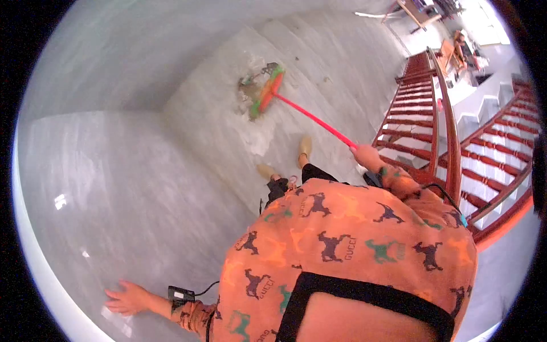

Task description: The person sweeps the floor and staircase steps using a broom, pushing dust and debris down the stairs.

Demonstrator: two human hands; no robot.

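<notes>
My right hand (367, 157) is closed around the end of the bright pink handle of a broom (314, 119). The handle slopes away from me to an orange and green broom head (269, 93), which rests on the grey floor. Against its far side lies a brownish, dark patch of debris (249, 90), with a paler stain around it. My left hand (126, 298) reaches out to the left with its fingers spread and holds nothing. It is beside a smooth grey wall surface; whether it touches it, I cannot tell.
A dark red wooden stair railing (419, 108) runs along my right, with pale steps (490, 108) beyond it. Grey steps (364, 74) lie ahead on the right. A wooden table (420, 14) and household items stand far off. My shoes (305, 145) are near the broom.
</notes>
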